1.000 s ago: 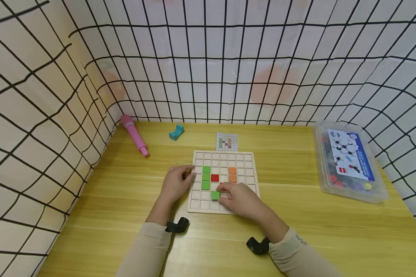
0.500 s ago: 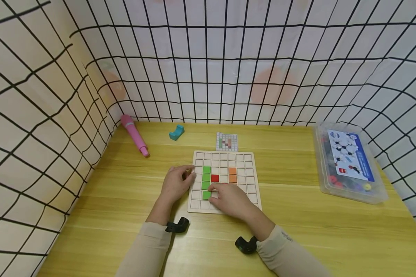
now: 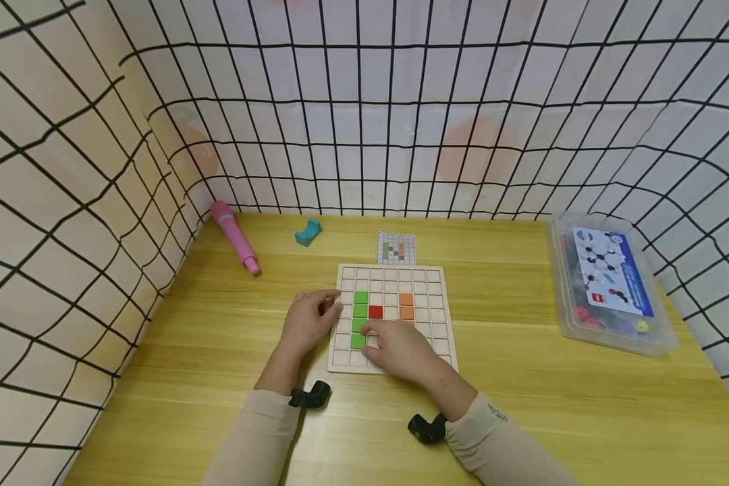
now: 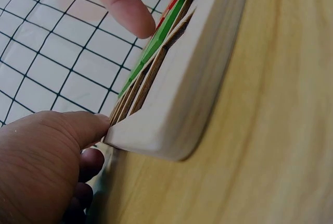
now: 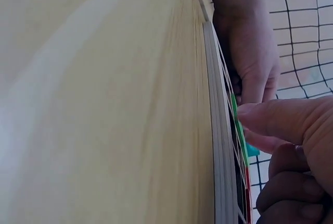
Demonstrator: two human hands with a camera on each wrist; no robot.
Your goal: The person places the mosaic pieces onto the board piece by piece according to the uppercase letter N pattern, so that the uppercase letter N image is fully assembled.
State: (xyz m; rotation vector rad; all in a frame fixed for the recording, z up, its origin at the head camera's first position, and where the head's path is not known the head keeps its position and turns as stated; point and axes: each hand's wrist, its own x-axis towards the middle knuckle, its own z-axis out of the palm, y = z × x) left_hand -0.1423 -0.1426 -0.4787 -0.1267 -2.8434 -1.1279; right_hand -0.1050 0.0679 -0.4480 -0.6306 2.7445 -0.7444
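On the table lies a wooden grid board point(image 3: 430, 275) with square cells. A column of green square tiles fills its left part; the nearest green tile point(image 3: 357, 341) is at the column's lower end. My right hand point(image 3: 403, 347) pinches that tile at its right side with thumb and forefinger. My left hand point(image 3: 306, 324) touches the board's left edge with its fingertips; the left wrist view shows the left thumb point(image 4: 86, 127) against the board's corner. A red tile point(image 3: 375, 312) sits beside the column and orange tiles point(image 3: 406, 299) further right. My right hand hides cells below them.
A small printed pattern card point(image 3: 396, 248) lies behind the board. A teal curved block point(image 3: 308, 232) and a pink microphone-shaped thing point(image 3: 237, 236) are at the back left. A clear plastic case point(image 3: 613, 270) with a molecule label stands at the right. Black wire mesh point(image 3: 352, 121) surrounds the table.
My right hand has moved left with the green tile, which now lines up under the other green tiles. My left hand has stayed at the board's edge.
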